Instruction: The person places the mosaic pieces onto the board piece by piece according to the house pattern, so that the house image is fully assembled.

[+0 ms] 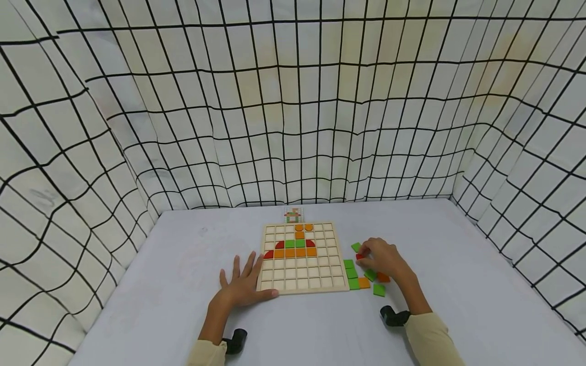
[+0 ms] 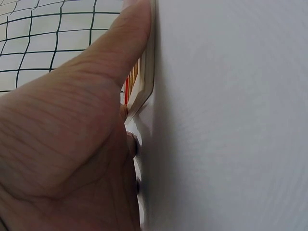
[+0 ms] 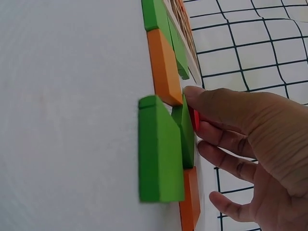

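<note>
A wooden grid board (image 1: 302, 284) lies on the white table, with orange, green and red pieces set in its upper cells. My left hand (image 1: 242, 287) rests at the board's lower left corner, fingers spread and thumb along its front edge. To the right of the board, my right hand (image 1: 384, 258) pinches a red piece (image 3: 195, 118) between thumb and fingertips. Loose green tiles (image 1: 379, 290) and orange tiles (image 1: 363, 282) lie around and below that hand; several touch the board's right edge. The left wrist view shows mostly the palm and thumb against the board's side.
A small pattern card (image 1: 293, 215) lies just behind the board. White walls with a black net (image 1: 297, 127) enclose the back and sides of the white table (image 1: 192, 254). Black wrist cameras (image 1: 394, 316) sit below both hands.
</note>
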The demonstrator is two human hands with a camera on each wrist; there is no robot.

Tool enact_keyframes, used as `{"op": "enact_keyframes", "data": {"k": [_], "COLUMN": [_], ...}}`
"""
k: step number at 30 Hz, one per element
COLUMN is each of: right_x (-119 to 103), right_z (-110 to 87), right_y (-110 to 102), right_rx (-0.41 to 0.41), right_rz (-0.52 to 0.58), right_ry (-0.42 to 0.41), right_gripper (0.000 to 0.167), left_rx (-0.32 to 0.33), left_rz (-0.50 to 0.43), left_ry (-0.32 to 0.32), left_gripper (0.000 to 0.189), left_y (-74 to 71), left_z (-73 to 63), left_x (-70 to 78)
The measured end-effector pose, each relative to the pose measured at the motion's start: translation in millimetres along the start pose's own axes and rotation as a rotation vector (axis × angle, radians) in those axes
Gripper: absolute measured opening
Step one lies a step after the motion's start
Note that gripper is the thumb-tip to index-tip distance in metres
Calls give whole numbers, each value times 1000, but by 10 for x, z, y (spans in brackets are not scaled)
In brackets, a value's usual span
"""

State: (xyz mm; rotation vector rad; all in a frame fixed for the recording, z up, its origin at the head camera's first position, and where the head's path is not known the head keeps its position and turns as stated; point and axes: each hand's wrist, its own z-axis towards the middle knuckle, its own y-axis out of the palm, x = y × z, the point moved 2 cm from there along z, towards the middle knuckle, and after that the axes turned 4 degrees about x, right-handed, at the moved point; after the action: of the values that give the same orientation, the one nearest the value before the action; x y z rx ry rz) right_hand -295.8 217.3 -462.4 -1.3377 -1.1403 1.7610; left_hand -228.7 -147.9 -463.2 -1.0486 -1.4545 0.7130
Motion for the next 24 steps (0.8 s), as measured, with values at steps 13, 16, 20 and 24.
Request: {"op": "enact_keyframes", "data": {"k": [13,16,20,24], "right_x": [-38,-57,-98,-172], "right_z": [-2,23,58,85], "right_y": [6,8,15,16], "right_rx": [60,71,84,82], "right_rz": [-47,-63,-65,-44], "right_ry": [-33,-35,-56,-83], "right_gripper": [25,26,26,24], "left_rx": [-1,-3,-5,-1], "left_rz": [12,14,13,0], "left_ry": [4,5,4,8], "left_gripper": [111,111,111,111], "left_y": [3,-8,-3,7], "left_z": [18,10,4,10], "left_x": [-19,-12,-21,-31]}}
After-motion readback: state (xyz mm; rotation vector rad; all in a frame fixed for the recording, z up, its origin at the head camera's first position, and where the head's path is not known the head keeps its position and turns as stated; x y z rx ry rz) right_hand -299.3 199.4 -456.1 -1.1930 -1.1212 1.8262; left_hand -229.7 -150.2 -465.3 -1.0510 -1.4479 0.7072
